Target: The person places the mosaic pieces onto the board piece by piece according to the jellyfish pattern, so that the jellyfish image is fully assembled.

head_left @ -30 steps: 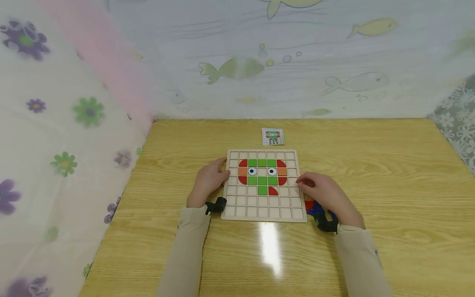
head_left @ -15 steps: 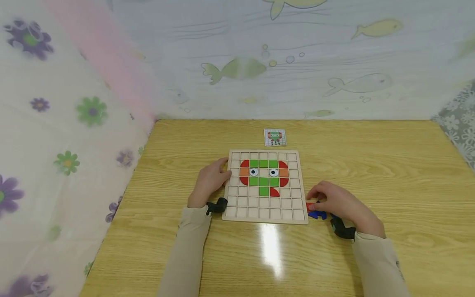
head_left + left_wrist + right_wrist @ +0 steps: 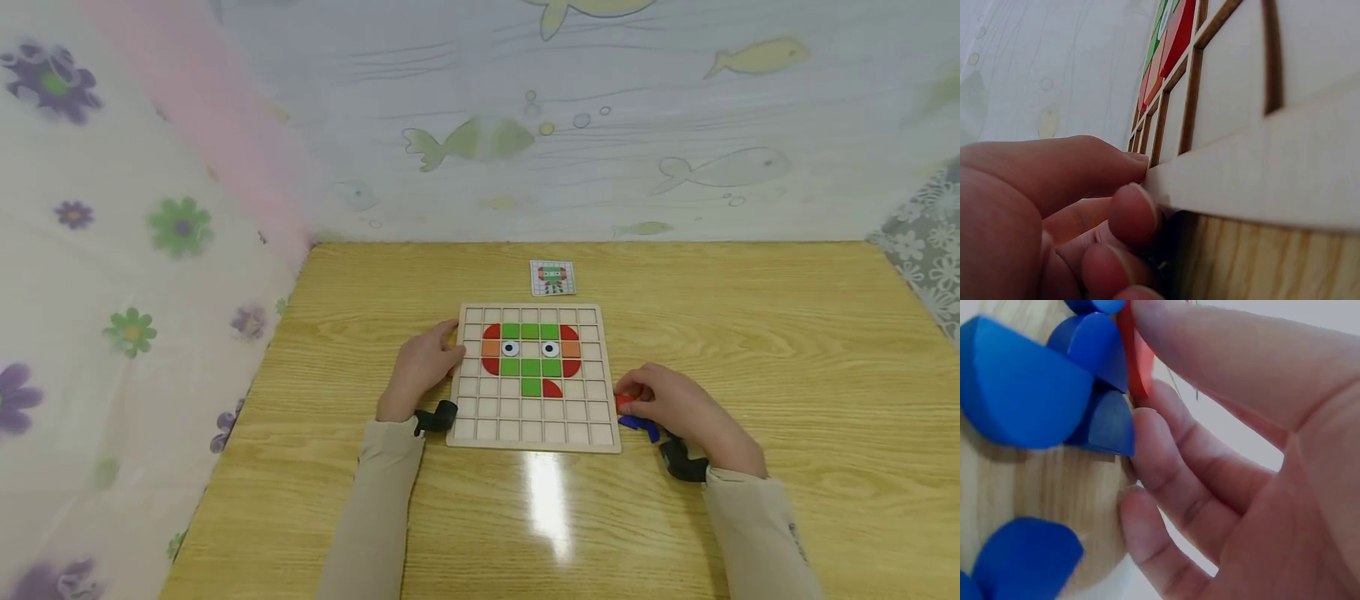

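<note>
A pale wooden grid board lies on the table, bearing green squares, red quarter-circles, orange squares and two eye discs. At its left edge my left hand grips the rim; in the left wrist view the fingertips curl at the board's side. My right hand, off the board's right edge, pinches a red block between thumb and fingers. Several blue blocks with rounded sides lie beside those fingers, partly hidden by the hand in the head view.
Behind the board lies a small picture card showing a coloured figure on a grid. The wooden table meets a fish-patterned curtain at the back and a flowered one on the left.
My right hand has moved from the board's right edge down to the loose blocks and now pinches a red one. My left hand keeps its place at the board's left edge.
</note>
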A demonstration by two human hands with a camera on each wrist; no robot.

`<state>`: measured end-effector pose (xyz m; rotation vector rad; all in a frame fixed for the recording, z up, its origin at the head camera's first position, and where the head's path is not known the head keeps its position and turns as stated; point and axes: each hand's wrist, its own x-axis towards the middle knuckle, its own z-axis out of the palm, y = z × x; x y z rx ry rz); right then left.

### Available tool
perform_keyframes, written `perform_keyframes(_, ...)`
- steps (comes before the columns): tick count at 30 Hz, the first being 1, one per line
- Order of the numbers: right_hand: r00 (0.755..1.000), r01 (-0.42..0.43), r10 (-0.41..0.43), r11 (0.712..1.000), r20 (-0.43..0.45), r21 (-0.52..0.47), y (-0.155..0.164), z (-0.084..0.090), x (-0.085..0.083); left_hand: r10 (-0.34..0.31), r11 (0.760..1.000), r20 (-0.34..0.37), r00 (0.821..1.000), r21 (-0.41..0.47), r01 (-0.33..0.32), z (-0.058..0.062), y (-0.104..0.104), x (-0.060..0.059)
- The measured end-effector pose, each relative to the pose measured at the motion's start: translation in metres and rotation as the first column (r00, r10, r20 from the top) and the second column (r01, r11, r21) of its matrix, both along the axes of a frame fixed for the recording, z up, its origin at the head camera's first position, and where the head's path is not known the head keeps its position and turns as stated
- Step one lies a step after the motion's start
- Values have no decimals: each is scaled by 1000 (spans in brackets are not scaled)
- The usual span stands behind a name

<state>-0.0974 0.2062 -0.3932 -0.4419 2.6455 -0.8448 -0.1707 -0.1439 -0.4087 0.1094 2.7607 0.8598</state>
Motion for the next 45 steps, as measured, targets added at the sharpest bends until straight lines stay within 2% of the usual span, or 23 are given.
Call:
perform_keyframes(6, 997, 50, -48, 998, -58, 35, 0, -2, 0, -4, 1000, 1, 1000, 0, 4, 0, 0, 0)
perform_keyframes(14, 997, 66, -64, 997, -39, 46, 1, 0, 0, -5, 1000, 8, 1000, 10, 5, 0, -1, 0)
perform_keyframes(21, 993, 117, -117, 993, 12, 15, 1, 1, -1, -2, 1000, 10, 1000, 11, 2, 0, 0, 0)
perform_keyframes(27, 987, 145, -144, 989, -69, 15, -3, 3, -1, -6, 1000, 15, 1000, 12, 5, 0, 1, 0)
perform_keyframes(33, 986, 87, -86, 996, -141, -1, -22, 10, -3, -3, 1000, 13, 1000, 16, 3, -1, 0, -1)
perform_keyframes(40, 992, 78, -82, 996, -91, -50, -56, 14, -13, -11, 1000, 9, 1000, 8, 11, -1, -1, -1)
perform_keyframes(45, 993, 72, -80, 993, -88, -98, -74, 16, -20, -14, 1000, 4, 1000, 9, 14, -1, -1, 0)
